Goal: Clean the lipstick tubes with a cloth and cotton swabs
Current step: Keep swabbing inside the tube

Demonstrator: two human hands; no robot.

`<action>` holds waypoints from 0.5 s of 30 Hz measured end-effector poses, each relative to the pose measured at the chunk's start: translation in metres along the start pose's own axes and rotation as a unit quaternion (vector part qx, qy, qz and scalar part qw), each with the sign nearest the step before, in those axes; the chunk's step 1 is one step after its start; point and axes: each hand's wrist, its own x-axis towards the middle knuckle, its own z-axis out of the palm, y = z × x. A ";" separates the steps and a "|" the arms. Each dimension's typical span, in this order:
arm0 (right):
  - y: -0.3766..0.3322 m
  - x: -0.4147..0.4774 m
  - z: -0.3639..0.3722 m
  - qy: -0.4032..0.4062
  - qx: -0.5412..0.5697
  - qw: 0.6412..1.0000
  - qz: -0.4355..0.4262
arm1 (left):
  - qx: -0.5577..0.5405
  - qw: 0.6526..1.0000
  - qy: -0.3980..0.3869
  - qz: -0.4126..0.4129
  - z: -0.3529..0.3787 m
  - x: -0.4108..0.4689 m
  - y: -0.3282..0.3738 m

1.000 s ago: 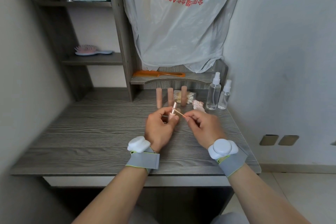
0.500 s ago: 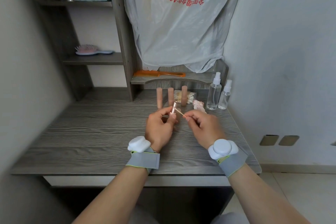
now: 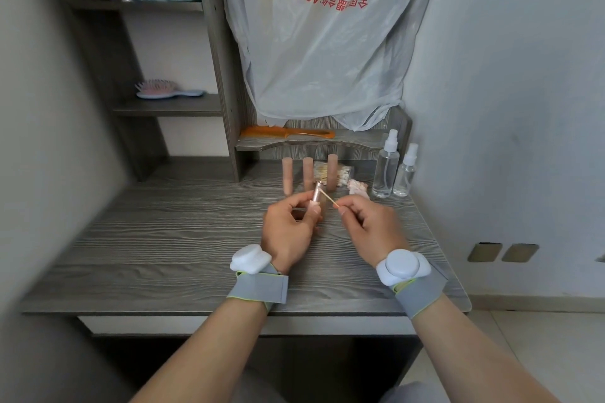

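My left hand (image 3: 289, 229) grips an uncapped rose-gold lipstick tube (image 3: 317, 194), held upright and tilted slightly right over the desk. My right hand (image 3: 370, 227) pinches a thin wooden cotton swab (image 3: 328, 198), whose far tip touches the top of the tube. Three pink lipstick tubes (image 3: 307, 172) stand in a row behind my hands. A clear bag of cotton swabs (image 3: 343, 171) lies behind them. A crumpled pink cloth (image 3: 357, 187) rests to the right of the row.
Two clear spray bottles (image 3: 386, 170) stand at the back right of the grey wooden desk (image 3: 163, 239). An orange comb (image 3: 284, 132) lies on a low shelf, a hairbrush (image 3: 163, 90) on the left shelf. A plastic bag (image 3: 320, 42) hangs above.
The swab tip stays at the tube's top while my hands shift only slightly. Nothing was picked up or let go.
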 end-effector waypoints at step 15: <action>-0.005 0.000 -0.001 -0.031 0.017 0.999 0.019 | 0.032 0.998 0.058 0.003 -0.002 0.001 0.001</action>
